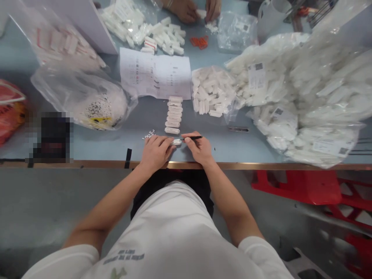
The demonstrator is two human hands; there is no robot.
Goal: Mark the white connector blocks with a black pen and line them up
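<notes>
White block (176,142): left hand (157,152) gripped it; right hand (200,149) pinched tool (194,137); twelve-o'clock row (173,118) seemed done, one-o'clock bag (213,91) pending.

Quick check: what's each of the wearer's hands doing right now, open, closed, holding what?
Left hand: closed, holding a small white piece against the table.
Right hand: closed around a thin black tool.

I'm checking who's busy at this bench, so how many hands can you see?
4 clearly: the wearer's left hand on a white part, right hand gripping a black tool, and a co-worker's two hands at the top. Others may be hidden.
</notes>
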